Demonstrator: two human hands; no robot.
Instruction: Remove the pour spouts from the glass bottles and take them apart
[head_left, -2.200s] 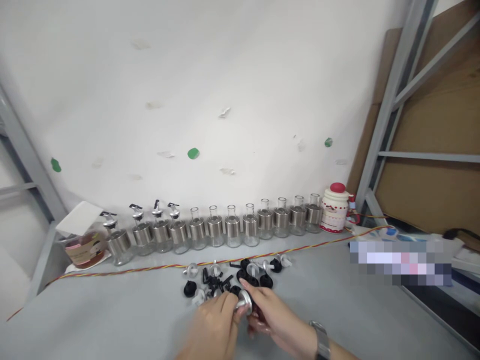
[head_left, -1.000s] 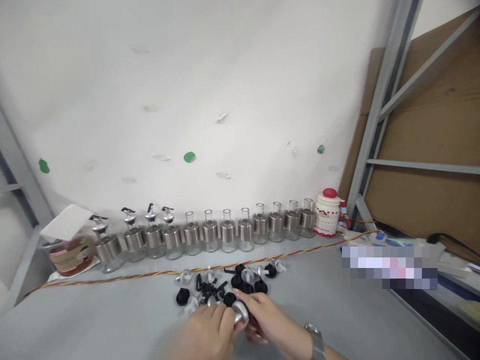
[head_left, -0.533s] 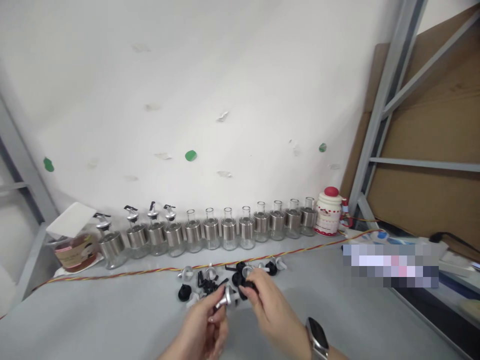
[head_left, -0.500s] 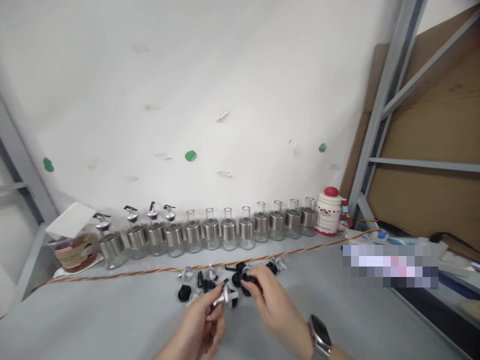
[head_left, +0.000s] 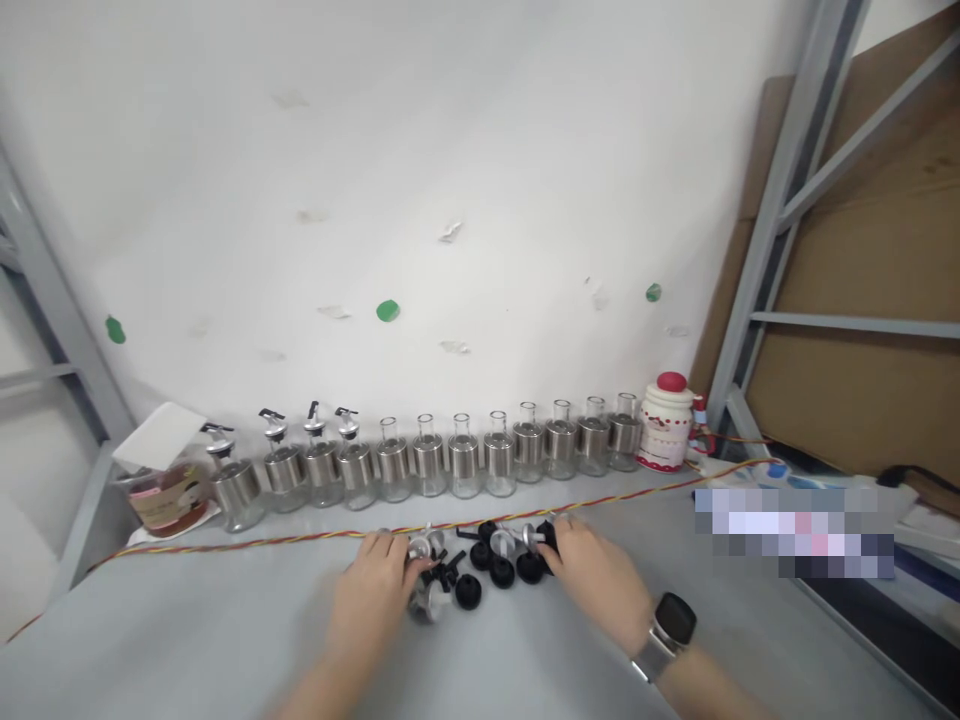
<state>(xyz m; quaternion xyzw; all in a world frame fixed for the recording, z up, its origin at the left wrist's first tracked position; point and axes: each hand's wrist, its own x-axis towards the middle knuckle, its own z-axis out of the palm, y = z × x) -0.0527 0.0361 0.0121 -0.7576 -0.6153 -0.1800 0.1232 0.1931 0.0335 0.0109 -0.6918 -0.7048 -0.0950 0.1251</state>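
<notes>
A pile of loose pourer parts lies on the grey table. It holds black rubber stoppers, silver pourer spouts and small black flip caps. My left hand rests palm down against the pile's left side, thumb apart from the fingers and touching the parts. On the opposite side, my right hand curves around the parts, thumb and fingers apart beside a black stopper. Both hands are slightly blurred, and some fingertips are hidden behind the pile.
Behind the pile, glass bottles with metal bands stand in a row along the wall; several at the left carry pourers. A twisted cable runs before them. A white-and-red jar stands right, a labelled tub left.
My left hand has let go of a silver pourer spout and moved left, turning palm down. My right hand has shifted right, away from the black stoppers. The parts are pushed closer together.
</notes>
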